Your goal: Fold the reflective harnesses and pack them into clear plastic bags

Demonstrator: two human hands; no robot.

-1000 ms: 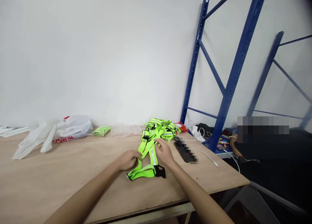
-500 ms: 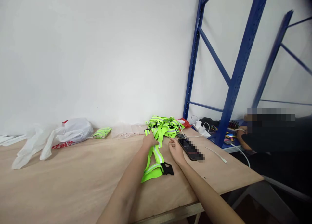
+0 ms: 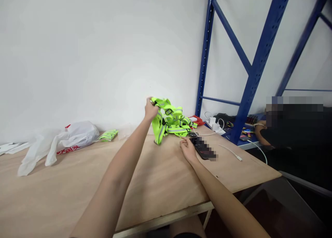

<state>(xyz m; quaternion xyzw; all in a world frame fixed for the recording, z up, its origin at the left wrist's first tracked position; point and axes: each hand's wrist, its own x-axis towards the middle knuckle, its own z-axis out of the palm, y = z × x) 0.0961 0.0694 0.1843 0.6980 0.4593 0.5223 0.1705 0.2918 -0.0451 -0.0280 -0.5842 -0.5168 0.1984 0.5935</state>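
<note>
Left hand (image 3: 151, 109) grip clenched on neon straps (image 3: 169, 122), lifted; right hand (image 3: 187, 151) grip unclear, beside blurred phone (image 3: 203, 149).

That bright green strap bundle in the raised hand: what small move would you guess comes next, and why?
Probably drawing it toward the body. The left hand grips the neon strap vest lifted above the table, its lower part hanging by the pile, while the right hand rests flat beside the phone.

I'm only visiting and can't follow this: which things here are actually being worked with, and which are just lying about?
In use:
- neon reflective strap vest, lifted in the left hand
- pile of neon strap vests
- right hand, resting on the table

Lying about:
- phone
- white plastic bag
- white charger
- blue rack
</note>
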